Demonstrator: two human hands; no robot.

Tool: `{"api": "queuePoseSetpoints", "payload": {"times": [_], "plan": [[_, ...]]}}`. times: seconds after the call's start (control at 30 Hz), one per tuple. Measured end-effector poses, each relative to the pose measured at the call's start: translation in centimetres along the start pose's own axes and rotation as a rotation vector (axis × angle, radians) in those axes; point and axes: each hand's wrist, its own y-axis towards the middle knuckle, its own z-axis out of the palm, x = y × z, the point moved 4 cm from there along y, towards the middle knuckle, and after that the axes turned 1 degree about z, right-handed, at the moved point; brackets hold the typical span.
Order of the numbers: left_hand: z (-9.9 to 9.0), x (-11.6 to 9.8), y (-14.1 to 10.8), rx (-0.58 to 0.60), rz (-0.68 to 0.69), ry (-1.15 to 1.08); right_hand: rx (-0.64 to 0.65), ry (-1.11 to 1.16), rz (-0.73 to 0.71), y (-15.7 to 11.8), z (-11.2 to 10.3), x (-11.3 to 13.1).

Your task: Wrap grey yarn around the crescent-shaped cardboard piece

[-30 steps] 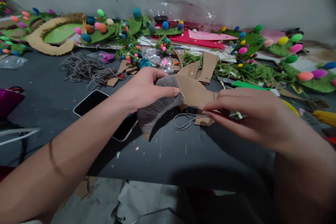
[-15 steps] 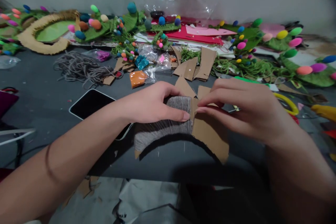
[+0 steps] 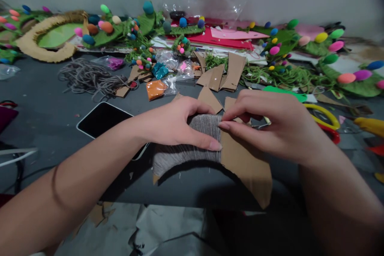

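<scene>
We hold the curved brown cardboard arc (image 3: 240, 160) up over the dark grey tabletop (image 3: 54, 108), close to us and clear of its surface. Our left hand (image 3: 177, 122) has its grip clenched on the part already covered in fine grey thread winding (image 3: 192, 144), thumb on top and fingers underneath. Our right hand (image 3: 270, 126) pinches at the boundary where the winding ends and bare cardboard begins; whether a strand is actually between those fingertips is too fine to tell.

To do this well, we judge the left thumb should press down right at the last turn so nothing loosens, while the right hand lays each new turn tight against the one before, with no cardboard showing between. The arc widens toward the bare end, so turns may slide back down the taper unless tension stays even.

Beside us lie a black smartphone (image 3: 105, 122), a loose tangle of grey cord (image 3: 90, 78) farther back on the left, and cut brown cardboard pieces (image 3: 225, 76) just beyond our hands.
</scene>
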Motion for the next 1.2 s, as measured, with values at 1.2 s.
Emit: {"api": "queuePoseSetpoints", "payload": {"times": [1.2], "plan": [[1.2, -1.9, -0.9, 0.096, 0.032, -0.229, -0.301, 0.127, 0.194, 0.2, 0.9, -1.2]]}}
